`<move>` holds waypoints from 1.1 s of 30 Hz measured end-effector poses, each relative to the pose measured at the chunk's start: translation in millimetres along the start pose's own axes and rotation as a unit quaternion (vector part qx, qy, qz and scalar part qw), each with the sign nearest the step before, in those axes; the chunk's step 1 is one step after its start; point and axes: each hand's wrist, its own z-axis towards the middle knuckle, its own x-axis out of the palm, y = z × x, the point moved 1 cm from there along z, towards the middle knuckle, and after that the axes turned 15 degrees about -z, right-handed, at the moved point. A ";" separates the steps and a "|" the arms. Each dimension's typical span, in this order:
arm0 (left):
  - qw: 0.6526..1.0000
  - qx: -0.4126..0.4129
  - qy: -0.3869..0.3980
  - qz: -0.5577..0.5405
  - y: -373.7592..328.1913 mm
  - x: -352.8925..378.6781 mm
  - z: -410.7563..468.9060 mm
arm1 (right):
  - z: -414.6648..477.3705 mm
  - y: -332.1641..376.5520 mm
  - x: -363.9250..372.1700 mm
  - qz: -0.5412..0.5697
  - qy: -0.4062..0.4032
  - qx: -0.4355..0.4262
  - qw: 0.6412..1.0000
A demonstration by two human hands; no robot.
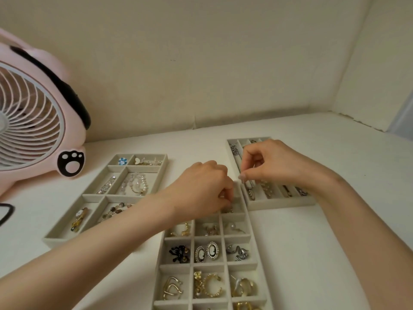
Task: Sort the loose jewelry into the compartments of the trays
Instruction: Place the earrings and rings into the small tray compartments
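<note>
Right hand (270, 163) fingers (244, 174) are pinched shut on a small piece (241, 179), too tiny to identify, over the right tray (281, 203). Left hand (201, 189) is curled into a top compartment of the middle tray (252, 230); can't tell if it's holding anything. Light, snaggy stuff, so I'd go fingertip pinches only.

Pink fan (33, 121) w/ paw logo (71, 163) at left; black loop (6, 212) nr it.

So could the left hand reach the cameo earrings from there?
Probably yes. The cameo earrings lie uncovered in the middle tray, just nearer than the left hand, nothing between; its fingers seem busy, though.
</note>
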 end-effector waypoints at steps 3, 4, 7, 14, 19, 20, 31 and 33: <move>0.999 -0.013 0.024 0.026 -6.3 2.4 6.6 | 0.2 -2.4 0.0 -0.004 -0.010 0.003 1.000; 0.999 -0.020 0.028 0.033 -7.9 3.7 7.6 | 0.0 -2.6 0.0 -0.007 -0.011 0.003 1.000; 0.996 -0.032 0.031 0.079 -11.3 7.9 10.3 | 0.2 -1.9 0.6 -0.015 -0.013 -0.003 1.000; 0.990 -0.059 0.048 0.121 -12.7 9.5 13.0 | 1.6 2.1 3.9 -0.019 -0.007 -0.019 1.000; 0.994 -0.075 0.069 0.025 -12.4 8.2 11.5 | 1.4 2.6 3.9 -0.019 -0.010 -0.020 1.000; 0.995 -0.064 0.071 0.018 -11.9 7.5 10.5 | 1.2 2.7 3.8 -0.021 -0.010 -0.021 1.000; 0.997 -0.037 0.029 0.062 -6.9 -2.3 3.5 | 3.0 0.1 4.0 -0.034 -0.027 -0.016 0.999; 0.995 -0.047 0.040 0.077 -9.6 2.6 6.3 | 3.0 -0.1 3.7 -0.035 -0.027 -0.017 0.999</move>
